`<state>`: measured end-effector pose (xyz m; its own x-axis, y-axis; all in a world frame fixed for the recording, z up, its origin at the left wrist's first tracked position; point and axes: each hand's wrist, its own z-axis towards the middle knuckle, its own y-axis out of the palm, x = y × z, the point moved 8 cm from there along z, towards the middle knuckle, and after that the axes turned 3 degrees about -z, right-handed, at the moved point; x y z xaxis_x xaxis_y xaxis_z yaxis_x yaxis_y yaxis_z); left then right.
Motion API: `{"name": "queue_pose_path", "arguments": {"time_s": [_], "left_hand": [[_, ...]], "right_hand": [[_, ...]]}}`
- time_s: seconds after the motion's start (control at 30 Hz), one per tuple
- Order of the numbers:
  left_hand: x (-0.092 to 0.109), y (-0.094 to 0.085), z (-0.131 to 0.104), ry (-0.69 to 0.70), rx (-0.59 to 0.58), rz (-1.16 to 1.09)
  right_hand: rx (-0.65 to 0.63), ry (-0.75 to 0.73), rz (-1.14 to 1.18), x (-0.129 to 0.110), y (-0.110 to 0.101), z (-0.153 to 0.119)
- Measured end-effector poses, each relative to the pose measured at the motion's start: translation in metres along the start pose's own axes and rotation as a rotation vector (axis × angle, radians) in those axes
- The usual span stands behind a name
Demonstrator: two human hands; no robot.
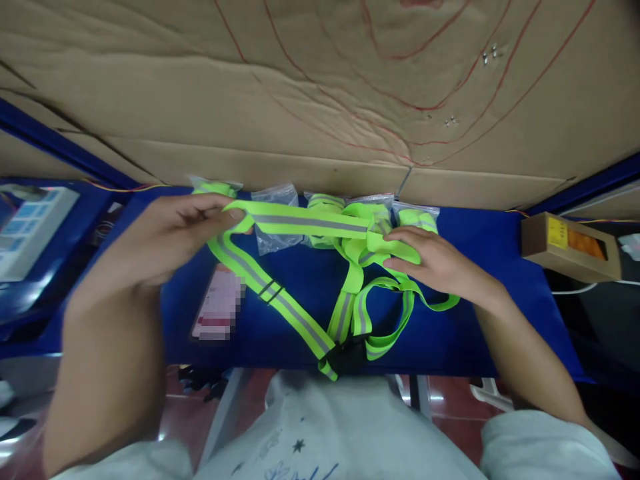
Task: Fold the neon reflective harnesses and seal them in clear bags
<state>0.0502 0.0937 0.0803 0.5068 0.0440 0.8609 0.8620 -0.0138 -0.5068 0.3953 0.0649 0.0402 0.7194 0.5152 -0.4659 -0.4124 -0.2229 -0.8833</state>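
Observation:
Neon-yellow straps with a grey reflective stripe form a reflective harness (310, 224) that I hold over the blue table. My left hand (200, 223) pinches one end of a strap between thumb and fingers. At the other end, my right hand (425, 257) grips the same strap, which is pulled nearly straight between the two. Below it, another strap slants down through a black slider (271, 291) to a black buckle (347, 353) near the table's front edge. Loose loops hang beneath my right hand.
Clear plastic bags with folded neon straps (417, 217) line the back of the table, beside a see-through bag (277, 217). A phone (219, 303) lies on the blue table (295, 280). A cardboard box (570, 247) stands at right. A cardboard panel (320, 100) rises behind.

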Motion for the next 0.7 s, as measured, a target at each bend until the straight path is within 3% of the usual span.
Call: {"name": "queue_pose_path", "arguments": {"time_s": [0.17, 0.27, 0.37, 0.47, 0.53, 0.6, 0.7], "left_hand": [[-0.009, -0.01, -0.004, -0.081, 0.013, -0.334], [-0.005, -0.015, -0.003, -0.021, -0.009, -0.502], [0.004, -0.017, -0.003, 0.099, -0.068, -0.633], [0.009, -0.013, -0.005, 0.213, -0.178, -0.686], [0.013, -0.008, -0.007, 0.294, -0.278, -0.741], [0.014, -0.005, -0.008, 0.345, -0.347, -0.813], [0.014, -0.005, -0.004, 0.356, -0.342, -0.888]], "right_hand": [[-0.027, 0.072, 0.178, 0.03, 0.014, 0.016], [-0.176, 0.136, 0.308, 0.046, 0.017, 0.014], [-0.216, 0.231, 0.457, 0.057, 0.009, 0.003], [-0.03, 0.316, 0.627, 0.069, -0.015, -0.012], [0.018, 0.333, 0.695, 0.072, -0.024, -0.025], [-0.033, 0.345, 0.726, 0.073, -0.026, -0.037], [-0.183, 0.371, 0.674, 0.075, -0.022, -0.055]]}}
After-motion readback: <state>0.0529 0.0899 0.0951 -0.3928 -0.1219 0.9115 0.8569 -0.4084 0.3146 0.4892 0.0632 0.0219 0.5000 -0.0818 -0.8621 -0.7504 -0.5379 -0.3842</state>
